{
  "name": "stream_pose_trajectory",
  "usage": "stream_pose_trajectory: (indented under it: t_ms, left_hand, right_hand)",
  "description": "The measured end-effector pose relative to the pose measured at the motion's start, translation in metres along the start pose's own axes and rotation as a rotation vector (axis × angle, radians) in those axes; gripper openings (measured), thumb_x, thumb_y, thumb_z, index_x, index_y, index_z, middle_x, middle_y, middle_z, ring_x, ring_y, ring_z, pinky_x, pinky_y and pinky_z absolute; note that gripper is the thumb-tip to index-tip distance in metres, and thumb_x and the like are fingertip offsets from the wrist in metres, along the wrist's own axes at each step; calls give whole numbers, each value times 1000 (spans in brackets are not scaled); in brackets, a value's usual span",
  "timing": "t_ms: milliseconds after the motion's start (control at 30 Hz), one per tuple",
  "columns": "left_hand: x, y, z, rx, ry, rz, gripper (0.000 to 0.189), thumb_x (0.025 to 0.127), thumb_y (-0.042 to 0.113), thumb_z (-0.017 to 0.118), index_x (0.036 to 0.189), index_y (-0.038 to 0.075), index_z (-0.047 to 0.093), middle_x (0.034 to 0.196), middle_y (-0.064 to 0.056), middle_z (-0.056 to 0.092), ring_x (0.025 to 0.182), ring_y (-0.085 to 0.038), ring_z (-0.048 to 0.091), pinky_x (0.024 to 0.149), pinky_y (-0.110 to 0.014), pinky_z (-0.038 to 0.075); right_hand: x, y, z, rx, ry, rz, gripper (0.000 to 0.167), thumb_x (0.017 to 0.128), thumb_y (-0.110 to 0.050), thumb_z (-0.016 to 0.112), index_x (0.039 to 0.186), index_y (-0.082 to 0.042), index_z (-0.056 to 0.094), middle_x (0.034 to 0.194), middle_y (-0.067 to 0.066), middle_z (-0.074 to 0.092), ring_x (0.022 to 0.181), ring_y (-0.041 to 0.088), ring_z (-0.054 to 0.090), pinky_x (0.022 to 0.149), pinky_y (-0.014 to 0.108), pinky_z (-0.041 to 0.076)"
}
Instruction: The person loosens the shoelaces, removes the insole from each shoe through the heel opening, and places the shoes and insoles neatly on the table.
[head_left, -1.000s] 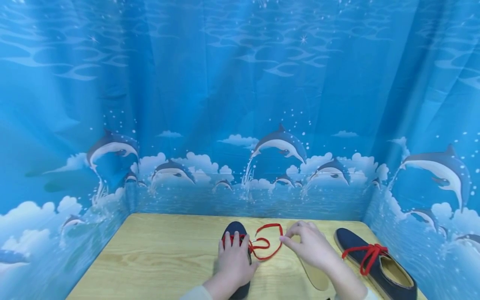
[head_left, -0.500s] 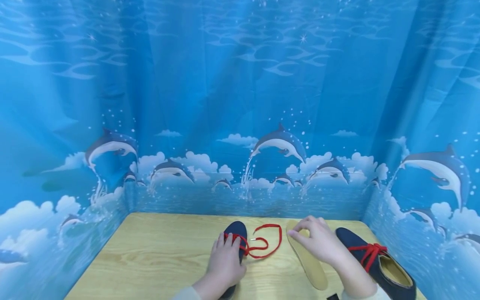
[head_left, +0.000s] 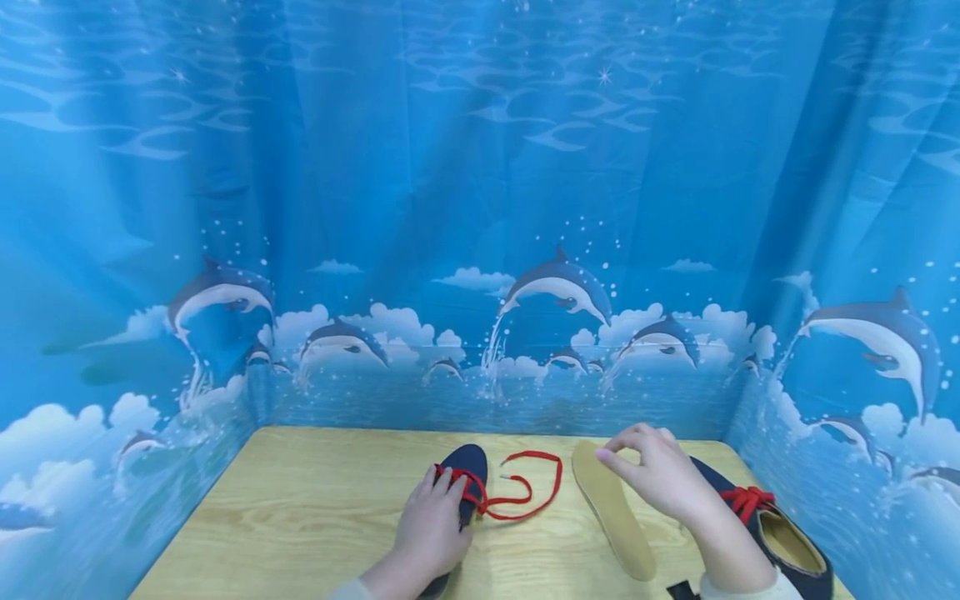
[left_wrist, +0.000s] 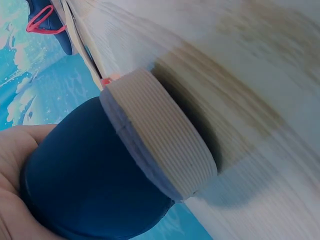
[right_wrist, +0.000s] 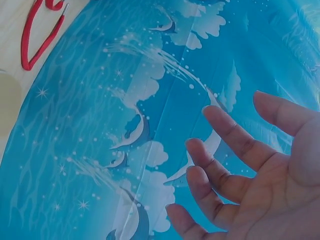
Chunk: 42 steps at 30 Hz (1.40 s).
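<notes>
A dark blue shoe with an undone red lace stands left of the table's middle. My left hand lies over it and grips it, its fingers across the laced part. In the left wrist view the palm side of the hand wraps the heel of the shoe, above a ribbed tan sole. My right hand hovers right of a tan insole, holding nothing. Its fingers are loosely bent and spread in the right wrist view. The lace's free ends lie on the table between the hands.
A second dark blue shoe with a tied red bow stands at the right, partly behind my right forearm. The wooden table ends at a blue dolphin-print curtain. A small black piece shows at the bottom edge.
My left hand and the shoe have moved left and nearer, the shoe turning a little. My right hand has drawn away from the lace to the right, over and past the insole.
</notes>
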<state>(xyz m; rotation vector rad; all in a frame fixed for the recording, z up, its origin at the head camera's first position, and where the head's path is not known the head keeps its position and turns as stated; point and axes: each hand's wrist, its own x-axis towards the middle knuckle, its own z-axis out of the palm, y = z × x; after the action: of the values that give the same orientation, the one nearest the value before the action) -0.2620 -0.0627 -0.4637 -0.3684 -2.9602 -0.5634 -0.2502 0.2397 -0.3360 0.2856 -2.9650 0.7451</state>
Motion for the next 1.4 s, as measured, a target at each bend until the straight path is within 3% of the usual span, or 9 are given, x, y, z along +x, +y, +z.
stream_pose_trajectory:
  t_ms: [267,533,667,833,1400]
  left_hand:
    - [-3,-18,-9,-10,-14,-34,64,81,25,79,140,7,59,147,-23,49,141,-49,33,113,-62,33]
    - [-10,-48,-23,7,0,-82,64,82,25,79,140,5,58,147,-24,48,141,-50,31,110,-64,34]
    - [-14,-63,-31,21,5,-104,64,82,24,78,140,3,58,147,-26,47,140,-52,31,110,-65,34]
    - [-18,-79,-37,18,7,-131,65,82,23,77,140,2,57,147,-28,45,140,-54,29,110,-66,32]
    - [-33,-121,-55,65,43,-142,66,81,24,77,138,-3,57,144,-34,46,136,-59,30,108,-68,33]
  right_hand:
    - [1,12,-9,-3,10,4,48,97,-55,58,113,-13,74,124,13,61,118,40,47,86,60,47]
    - [-1,25,-23,17,15,3,49,99,-52,56,118,-9,72,129,19,57,118,44,44,84,60,48]
    - [-2,31,-28,-1,13,34,58,98,-59,52,122,-10,70,132,19,55,122,46,41,84,64,46]
    - [-2,37,-34,-7,33,11,59,99,-56,53,121,-4,70,129,22,56,120,49,41,87,67,44]
    - [2,64,-46,-31,42,42,61,100,-54,52,122,0,68,132,31,52,118,52,40,86,66,43]
